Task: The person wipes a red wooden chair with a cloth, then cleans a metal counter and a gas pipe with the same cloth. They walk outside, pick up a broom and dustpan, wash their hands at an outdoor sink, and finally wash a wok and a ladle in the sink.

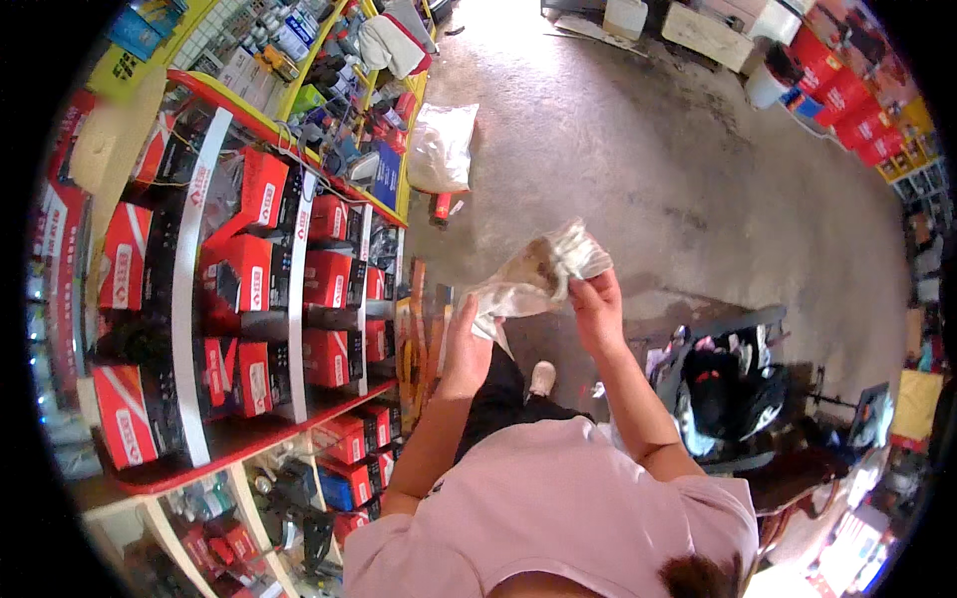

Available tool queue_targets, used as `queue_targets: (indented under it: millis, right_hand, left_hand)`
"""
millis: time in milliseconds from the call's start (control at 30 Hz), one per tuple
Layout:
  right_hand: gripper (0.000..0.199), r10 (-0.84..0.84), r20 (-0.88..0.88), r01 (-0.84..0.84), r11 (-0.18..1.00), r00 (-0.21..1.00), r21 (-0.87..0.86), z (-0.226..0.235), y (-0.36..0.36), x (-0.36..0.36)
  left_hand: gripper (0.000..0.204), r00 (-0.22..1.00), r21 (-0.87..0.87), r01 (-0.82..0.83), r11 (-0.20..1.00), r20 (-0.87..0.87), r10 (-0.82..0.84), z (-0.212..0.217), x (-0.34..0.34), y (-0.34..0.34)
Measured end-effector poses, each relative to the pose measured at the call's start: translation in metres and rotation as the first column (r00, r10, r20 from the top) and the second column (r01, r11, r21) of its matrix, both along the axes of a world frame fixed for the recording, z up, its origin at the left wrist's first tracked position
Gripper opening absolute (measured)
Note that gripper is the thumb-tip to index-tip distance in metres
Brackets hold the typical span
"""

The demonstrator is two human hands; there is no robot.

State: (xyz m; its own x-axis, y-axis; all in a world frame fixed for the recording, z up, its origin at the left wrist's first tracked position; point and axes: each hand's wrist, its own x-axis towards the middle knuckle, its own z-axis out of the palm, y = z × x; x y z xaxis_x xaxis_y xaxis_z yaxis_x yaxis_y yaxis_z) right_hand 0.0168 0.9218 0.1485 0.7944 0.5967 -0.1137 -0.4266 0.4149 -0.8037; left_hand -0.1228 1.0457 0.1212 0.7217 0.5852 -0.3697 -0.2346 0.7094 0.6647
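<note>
In front of my body I hold up a crumpled, whitish plastic bag point(515, 296), partly see-through, with a brownish patch near its bunched far end. What makes the brown patch cannot be made out. My right hand point(600, 307) pinches the bunched end, fingers closed on it. At the lower left end, my left hand point(468, 339) grips the bag's loose edge, with part of its fingers hidden behind the plastic. The bag hangs between both hands, above the concrete floor point(678, 199).
Shelves of red and black boxes point(264, 269) rise close on my left. Beyond them, a stuffed white sack point(443, 149) rests on the floor. To my right stands a holder heaped with dark things point(728, 384). Red packages point(847, 105) and a white bucket point(768, 85) line the far right.
</note>
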Motion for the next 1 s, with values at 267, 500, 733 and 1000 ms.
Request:
queue_targets:
  millis: [267, 500, 733, 1000]
  right_hand:
    - [0.054, 0.718, 0.696, 0.024, 0.696, 0.0, -0.718, 0.04, 0.154, 0.089]
    - [0.043, 0.589, 0.772, 0.192, 0.751, 0.239, -0.632, 0.064, 0.233, 0.233]
    - [0.048, -0.171, 0.42, 0.294, 0.923, 0.891, -0.249, 0.004, 0.299, 0.361]
    - [0.05, -0.064, -0.492, 0.254, 0.908, 0.868, 0.332, -0.019, 0.4, 0.589]
  left_hand:
    - [0.044, 0.932, -0.393, 0.258, 0.883, 0.341, -0.121, 0.01, 0.129, 0.152]
    - [0.038, 0.921, -0.292, 0.361, 0.886, 0.258, -0.291, 0.022, 0.285, 0.273]
    - [0.039, 0.573, 0.535, 0.811, 0.237, -0.642, -0.509, 0.044, 0.476, 0.334]
    - [0.066, 0.814, 0.832, 0.39, -0.394, -0.512, -0.275, 0.039, 0.705, 0.38]
